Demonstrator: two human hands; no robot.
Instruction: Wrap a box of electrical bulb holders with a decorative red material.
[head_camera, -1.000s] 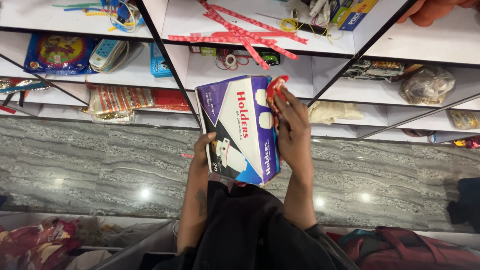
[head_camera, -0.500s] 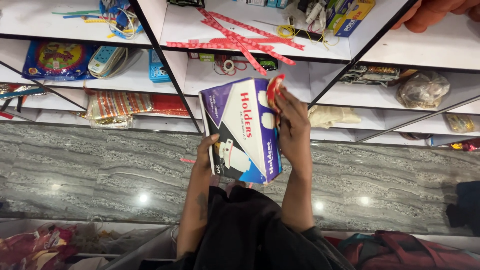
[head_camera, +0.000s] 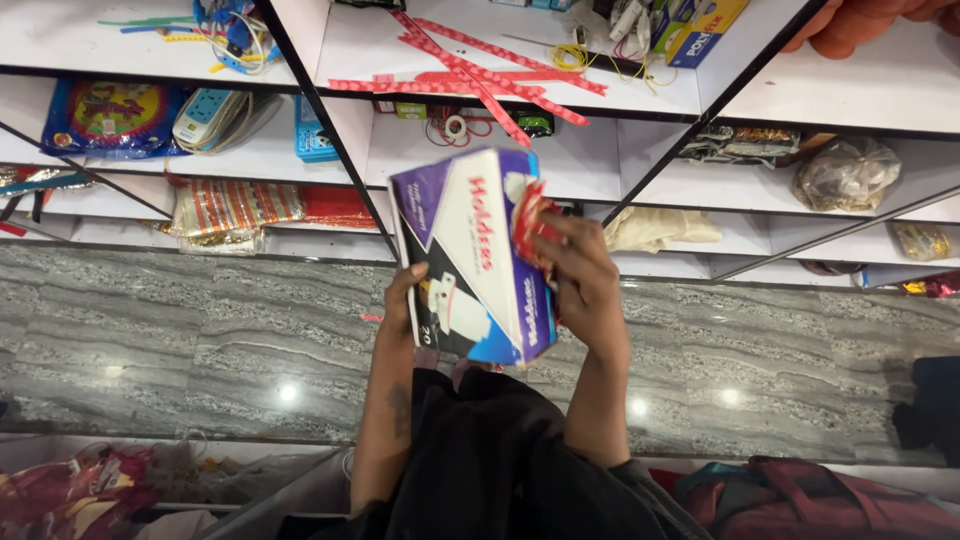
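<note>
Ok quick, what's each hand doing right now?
Left hand: closed on the edge of the purple and white box.
Right hand: on the box's other side, holding a red wrapper.

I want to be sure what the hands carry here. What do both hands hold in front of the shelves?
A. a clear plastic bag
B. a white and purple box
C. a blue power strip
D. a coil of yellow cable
B: the left hand grips the lower left edge of the white and purple box, and the right hand grips its right side together with a small red wrapper.
</note>
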